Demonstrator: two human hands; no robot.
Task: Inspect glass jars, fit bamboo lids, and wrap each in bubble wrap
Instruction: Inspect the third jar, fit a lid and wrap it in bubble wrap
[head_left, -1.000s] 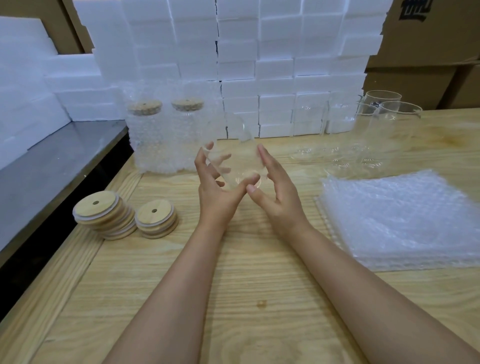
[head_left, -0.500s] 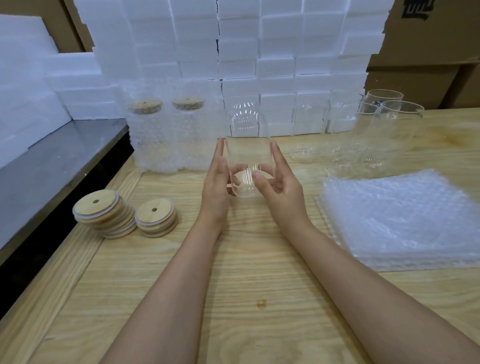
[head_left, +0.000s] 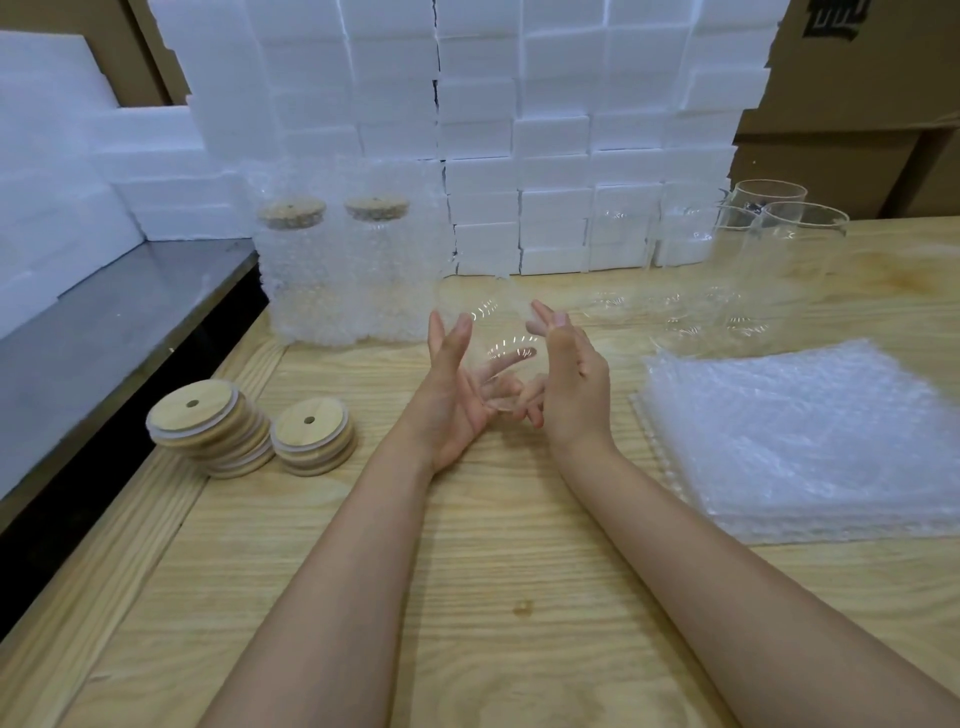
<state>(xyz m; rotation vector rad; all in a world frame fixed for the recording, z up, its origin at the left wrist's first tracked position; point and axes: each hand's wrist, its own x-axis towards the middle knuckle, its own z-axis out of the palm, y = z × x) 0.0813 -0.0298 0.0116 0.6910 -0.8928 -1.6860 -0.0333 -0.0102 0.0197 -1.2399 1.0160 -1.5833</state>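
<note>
White foam blocks (head_left: 519, 104) back the wooden bench (head_left: 467, 571). 2 wrapped jars (head_left: 296, 280) stand lidded at back left; bare jars (head_left: 779, 260) wait at back right. Between the left hand (head_left: 452, 405) and right hand (head_left: 576, 384) tilts an unlidded glass jar (head_left: 498, 332), left fingers spread straight, right fingers curling round it. I judge this is inspection. Bamboo lids (head_left: 208, 426) and bubble wrap (head_left: 805, 431) come next.

left of the jar (head_left: 501, 358) i hold lie lid stacks (head_left: 311, 436), right of it bubble wrap sheets (head_left: 800, 436); behind it wrapped jars (head_left: 337, 280) leftward, bare jars (head_left: 779, 260) rightward, foam blocks (head_left: 519, 130) farthest.
</note>
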